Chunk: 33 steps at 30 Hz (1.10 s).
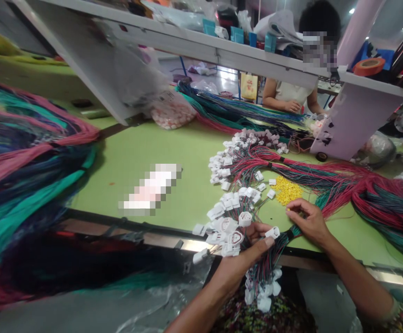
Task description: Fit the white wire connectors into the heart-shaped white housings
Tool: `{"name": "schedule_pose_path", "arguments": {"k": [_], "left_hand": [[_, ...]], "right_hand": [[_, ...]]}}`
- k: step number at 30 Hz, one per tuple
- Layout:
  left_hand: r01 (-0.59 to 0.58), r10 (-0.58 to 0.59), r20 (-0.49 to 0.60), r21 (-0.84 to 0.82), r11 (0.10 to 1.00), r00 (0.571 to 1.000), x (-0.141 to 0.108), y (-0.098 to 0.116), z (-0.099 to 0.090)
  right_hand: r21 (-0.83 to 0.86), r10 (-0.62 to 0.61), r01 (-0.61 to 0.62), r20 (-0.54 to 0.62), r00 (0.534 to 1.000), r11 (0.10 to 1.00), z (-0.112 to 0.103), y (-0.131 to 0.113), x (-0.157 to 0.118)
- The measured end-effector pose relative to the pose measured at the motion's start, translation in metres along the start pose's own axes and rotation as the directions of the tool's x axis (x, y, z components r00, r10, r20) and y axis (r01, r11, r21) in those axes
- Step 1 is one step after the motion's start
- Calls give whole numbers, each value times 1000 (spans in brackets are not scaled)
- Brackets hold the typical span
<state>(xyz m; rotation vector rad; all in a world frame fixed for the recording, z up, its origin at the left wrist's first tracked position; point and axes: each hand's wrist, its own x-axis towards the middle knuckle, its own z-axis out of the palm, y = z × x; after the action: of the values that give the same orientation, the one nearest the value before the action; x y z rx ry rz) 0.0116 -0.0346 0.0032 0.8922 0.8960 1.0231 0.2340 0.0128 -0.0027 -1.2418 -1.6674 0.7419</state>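
- Far left, at nine o'clock across the green tabletop (104,185), I see a thick bundle of red, green and dark wires (38,152), blurred at its near side.
- Inward from that, towards ten o'clock, a blanked-out patch (149,189) hides whatever lies there; a clear bag of small pale pieces (172,111) sits beyond it, nearer eleven.
- Next comes a crowd of white connectors (224,201) on wire ends, reaching back from the near edge towards twelve.
- The left hand (248,259) comes in from six o'clock, its grip closed: thumb and fingers pinch one white connector (273,232) above gathered wires, with more white ends hanging below.
- That held connector lies at about seven o'clock from the right fingertips, near but apart. Its long axis seems to run from eight to two, its end face turned towards the right hand.
- The heap of yellow pieces (288,190) lies at twelve o'clock from those same fingertips, just beside them; the right hand is the nearer one.
- The right hand (308,223) reaches in from four o'clock, thumb and forefinger pressed together on a tiny yellow piece (288,209).
- At three o'clock, red and green wires (388,199) sprawl towards the tabletop's edge.
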Motion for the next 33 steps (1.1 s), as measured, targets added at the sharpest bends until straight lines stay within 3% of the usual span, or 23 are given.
{"name": "schedule_pose_path", "arguments": {"k": [5,12,14,16,18,20,30,33], "left_hand": [[-9,9,1,12,1000,1000,0,0,0],[16,-16,-9,-26,1000,1000,0,2,2],[28,-29,-15,-48,998,999,-1,6,3],[32,-33,-15,-73,997,999,-2,10,6],[24,-26,-13,-103,994,1000,-3,14,7],[14,-16,-14,-131,991,1000,-3,14,8],[-1,-6,-53,-127,992,999,-3,9,7],[-10,6,-32,-130,991,999,-3,8,7]], "right_hand": [[22,16,-16,18,1000,1000,1,-2,0],[256,160,-182,105,982,950,5,-4,-4],[246,105,-126,98,990,961,4,-9,-5],[201,-40,24,73,997,979,3,-17,-6],[156,-200,190,52,978,969,3,-25,-7],[142,-282,273,43,958,951,6,-32,-9],[-116,-457,467,102,884,877,11,-34,-26],[-111,-421,428,77,904,897,11,-38,-31]]}}
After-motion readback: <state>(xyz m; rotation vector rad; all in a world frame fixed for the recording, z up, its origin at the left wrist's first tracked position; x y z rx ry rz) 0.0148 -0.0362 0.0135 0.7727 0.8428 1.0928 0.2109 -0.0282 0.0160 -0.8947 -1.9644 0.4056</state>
